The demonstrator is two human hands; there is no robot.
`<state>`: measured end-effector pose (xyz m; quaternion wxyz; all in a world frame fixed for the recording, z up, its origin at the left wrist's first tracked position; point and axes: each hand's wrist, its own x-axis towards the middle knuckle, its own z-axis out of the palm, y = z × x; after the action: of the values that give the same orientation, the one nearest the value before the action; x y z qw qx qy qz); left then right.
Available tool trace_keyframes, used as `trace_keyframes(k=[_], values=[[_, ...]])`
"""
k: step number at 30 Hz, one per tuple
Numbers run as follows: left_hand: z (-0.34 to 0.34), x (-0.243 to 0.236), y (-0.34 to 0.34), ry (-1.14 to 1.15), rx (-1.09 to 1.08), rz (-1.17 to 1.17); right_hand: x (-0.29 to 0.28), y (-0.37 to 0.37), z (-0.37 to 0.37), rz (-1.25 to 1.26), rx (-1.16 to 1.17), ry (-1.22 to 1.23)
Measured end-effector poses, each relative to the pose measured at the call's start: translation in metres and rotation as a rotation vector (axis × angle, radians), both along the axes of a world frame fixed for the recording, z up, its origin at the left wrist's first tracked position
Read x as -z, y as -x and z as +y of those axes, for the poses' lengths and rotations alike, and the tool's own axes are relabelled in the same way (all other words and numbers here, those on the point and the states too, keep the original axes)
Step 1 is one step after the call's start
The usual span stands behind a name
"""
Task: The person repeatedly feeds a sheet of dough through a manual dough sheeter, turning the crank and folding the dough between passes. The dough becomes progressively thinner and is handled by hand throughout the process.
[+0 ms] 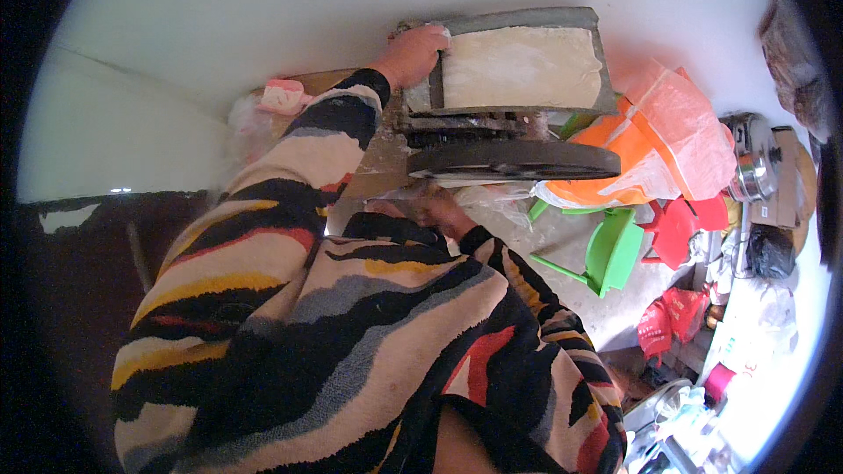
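A flat, pale dough sheet (pixel 522 66) dusted with flour lies in the grey metal tray (pixel 553 16) of a machine with rollers. My left hand (pixel 415 54) is at the left end of this tray, fingers curled in beside the dough's edge; what they grip is hidden. Just below the tray, a large dark wheel (pixel 514 161) appears nearly edge-on. My right hand (pixel 441 211) is low, beneath the wheel's left side and close to my body. It is partly hidden and smeared, so its fingers and anything in them do not show clearly.
A pink-and-white scoop-like container (pixel 283 97) rests left of the machine. On the right are an orange plastic bag (pixel 615 145), a green small chair (pixel 611 250), a red chair (pixel 680 228) and a shiny metal pot (pixel 751 158). A white wall (pixel 351 0) rises behind.
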<state>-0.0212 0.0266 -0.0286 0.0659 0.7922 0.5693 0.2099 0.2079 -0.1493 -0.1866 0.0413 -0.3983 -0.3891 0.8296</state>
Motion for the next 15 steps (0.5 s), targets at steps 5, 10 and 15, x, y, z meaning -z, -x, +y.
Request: trace_keyframes(k=[5, 10, 15], values=[[-0.001, 0.002, 0.001, 0.061, -0.017, 0.023, -0.168, 0.014, 0.000, 0.363, 0.080, 0.292], [0.001, 0.007, 0.004, -0.004, 0.004, 0.007, -0.253, -0.037, 0.022, 0.461, 0.187, 0.361], [-0.003, -0.005, 0.003, 0.010, 0.034, -0.023, -0.291, -0.129, 0.064, 0.263, 0.251, 0.155]])
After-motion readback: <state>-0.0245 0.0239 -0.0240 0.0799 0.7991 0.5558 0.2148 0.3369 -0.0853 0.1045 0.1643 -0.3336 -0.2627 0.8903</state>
